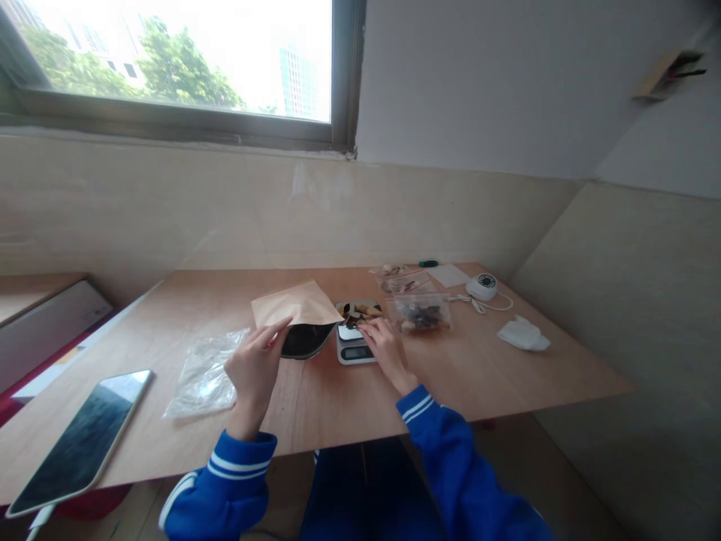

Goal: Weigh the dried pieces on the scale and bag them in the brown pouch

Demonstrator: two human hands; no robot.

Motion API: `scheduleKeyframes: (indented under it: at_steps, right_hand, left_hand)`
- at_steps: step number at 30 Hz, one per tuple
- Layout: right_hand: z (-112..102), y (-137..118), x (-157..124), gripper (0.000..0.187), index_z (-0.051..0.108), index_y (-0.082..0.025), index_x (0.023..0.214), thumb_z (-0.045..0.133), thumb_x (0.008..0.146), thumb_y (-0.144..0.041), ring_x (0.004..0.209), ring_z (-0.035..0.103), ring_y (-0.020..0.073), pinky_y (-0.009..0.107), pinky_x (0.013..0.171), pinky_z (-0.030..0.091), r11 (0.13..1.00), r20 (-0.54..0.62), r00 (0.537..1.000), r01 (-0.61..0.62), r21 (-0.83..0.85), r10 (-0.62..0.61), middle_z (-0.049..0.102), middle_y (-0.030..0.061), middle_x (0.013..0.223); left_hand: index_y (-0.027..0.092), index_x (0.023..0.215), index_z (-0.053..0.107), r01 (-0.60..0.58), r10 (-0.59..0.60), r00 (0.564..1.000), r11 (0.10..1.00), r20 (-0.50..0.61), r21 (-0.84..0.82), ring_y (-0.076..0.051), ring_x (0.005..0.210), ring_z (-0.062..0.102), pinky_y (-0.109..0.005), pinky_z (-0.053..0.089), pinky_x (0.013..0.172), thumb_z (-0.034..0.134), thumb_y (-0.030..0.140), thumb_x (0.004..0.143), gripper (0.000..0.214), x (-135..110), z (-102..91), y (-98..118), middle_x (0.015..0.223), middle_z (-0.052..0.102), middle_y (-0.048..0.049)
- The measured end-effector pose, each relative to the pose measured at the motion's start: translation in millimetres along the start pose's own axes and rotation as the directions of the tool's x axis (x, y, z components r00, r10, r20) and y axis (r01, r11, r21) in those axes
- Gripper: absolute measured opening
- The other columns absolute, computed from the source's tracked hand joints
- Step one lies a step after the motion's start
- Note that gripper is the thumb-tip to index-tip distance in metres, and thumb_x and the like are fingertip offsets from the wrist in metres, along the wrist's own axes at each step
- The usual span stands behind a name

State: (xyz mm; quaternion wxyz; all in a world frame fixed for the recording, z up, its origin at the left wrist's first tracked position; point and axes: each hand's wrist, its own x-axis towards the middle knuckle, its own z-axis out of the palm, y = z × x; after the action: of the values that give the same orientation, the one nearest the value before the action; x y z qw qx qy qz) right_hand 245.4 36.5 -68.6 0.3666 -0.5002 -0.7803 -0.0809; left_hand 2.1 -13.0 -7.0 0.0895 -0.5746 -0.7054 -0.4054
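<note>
My left hand (256,368) grips the edge of a tan paper pouch (297,304) and holds its dark mouth open, tilted toward a small white scale (354,347). On the scale lies a pile of dried pieces (358,310). My right hand (386,347) rests beside the scale, fingers curled at the pile's near edge; whether they pinch a piece is hidden. Both sleeves are blue with white stripes.
A clear plastic bag (203,373) lies left of my left hand, and a tablet (79,441) sits at the table's left front. Clear bags of dried goods (421,312), a white round device with cord (482,286), a white card (448,275) and crumpled tissue (523,334) lie to the right.
</note>
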Motion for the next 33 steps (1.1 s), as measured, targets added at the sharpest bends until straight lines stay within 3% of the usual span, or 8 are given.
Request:
scheduleKeyframes:
  at_steps: [5,12,22,33]
  right_hand:
    - [9.2,0.9,2.9,0.02,0.07,-0.02,0.093,0.05,0.094,-0.021,0.088,0.055,0.0224,0.035,0.075,0.041,0.993,0.116,0.992,0.056,-0.102,-0.044,0.064,0.008,0.09]
    - [4.1,5.9,-14.2,0.026,0.066,-0.023,0.112,0.048,0.094,-0.022,0.1,0.055,0.0245,0.038,0.082,0.042,0.998,0.077,0.997,0.018,-0.057,-0.013,0.063,0.0088,0.112]
    - [6.3,11.8,-23.8,0.043,0.063,-0.024,0.118,0.042,0.085,-0.007,0.101,0.053,0.0255,0.042,0.086,0.043,1.0,0.091,0.996,-0.023,-0.012,0.024,0.059,0.0091,0.118]
    - [4.3,15.7,-28.0,0.036,0.068,-0.019,0.104,0.038,0.087,-0.008,0.097,0.056,0.0236,0.038,0.086,0.043,0.987,-0.087,0.987,-0.129,0.1,0.138,0.06,0.0098,0.104]
  left_hand:
    - [0.034,0.102,0.073,0.011,-0.011,1.0,1.0,-0.002,-0.001,-0.013,0.066,0.06,-0.022,0.028,0.052,0.061,0.038,0.085,0.021,0.2,-3.0,-2.5,0.08,0.072,0.0008]
    - [0.034,0.102,0.073,-0.027,0.026,1.0,1.0,-0.011,-0.006,-0.013,0.067,0.061,-0.022,0.03,0.053,0.061,0.038,0.085,0.021,-0.1,-0.1,-3.7,0.082,0.073,0.0008]
    - [0.033,0.102,0.073,-0.036,0.036,0.999,0.999,-0.009,0.002,-0.012,0.066,0.06,-0.021,0.029,0.052,0.06,0.038,0.085,0.021,-2.2,2.0,-3.2,0.082,0.073,0.0004]
    - [0.034,0.103,0.072,-0.029,0.029,1.0,1.0,-0.004,0.01,-0.012,0.068,0.06,-0.022,0.028,0.053,0.06,0.038,0.086,0.021,-2.6,1.8,-3.0,0.083,0.072,0.0007]
